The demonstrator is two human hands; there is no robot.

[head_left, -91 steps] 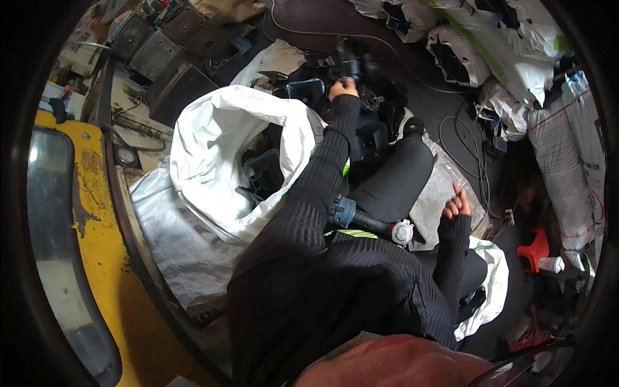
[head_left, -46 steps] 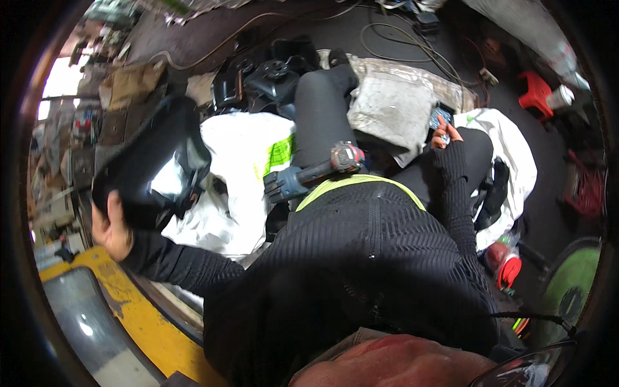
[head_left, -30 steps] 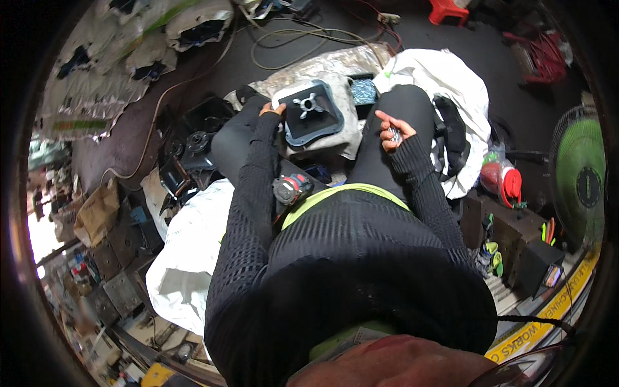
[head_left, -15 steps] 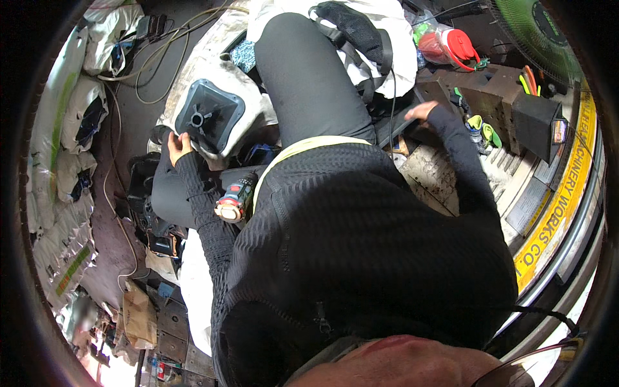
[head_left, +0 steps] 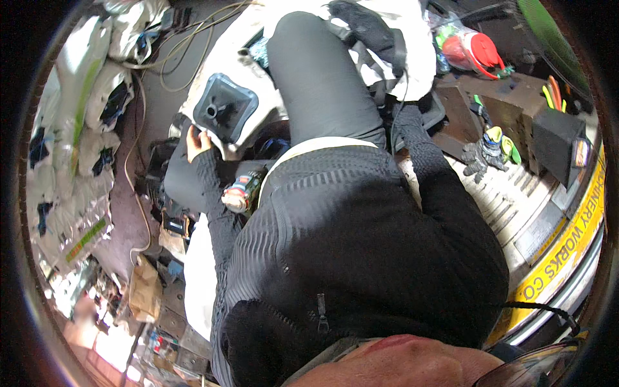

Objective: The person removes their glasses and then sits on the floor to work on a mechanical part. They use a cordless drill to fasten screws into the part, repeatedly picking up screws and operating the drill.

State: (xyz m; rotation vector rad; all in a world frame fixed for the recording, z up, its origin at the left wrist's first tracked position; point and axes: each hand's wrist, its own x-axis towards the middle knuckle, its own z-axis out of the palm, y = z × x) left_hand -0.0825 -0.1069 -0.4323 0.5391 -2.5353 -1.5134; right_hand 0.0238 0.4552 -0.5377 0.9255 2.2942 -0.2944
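Head view
Left hand (head_left: 195, 140): fingers curled on the lower left edge of the black square part (head_left: 224, 111), gripping it.
Black square part: lies tilted on a white sack (head_left: 258, 90), just left of the person's raised knee (head_left: 316, 71), its round hub facing up.
Right hand (head_left: 405, 119): reaches past the knee toward the black straps (head_left: 374, 39); fingers hidden, cannot tell their spread.
Nearby: a striped can (head_left: 240, 191) beside the left forearm; a red jug (head_left: 474, 51) at the upper right; grey gloves (head_left: 483, 151) on the ribbed metal step (head_left: 503, 193).

White printed sacks (head_left: 77, 122) lie stacked well left of left-hand fingers (head_left: 193, 138); yellow lettered band (head_left: 570, 251) far right.
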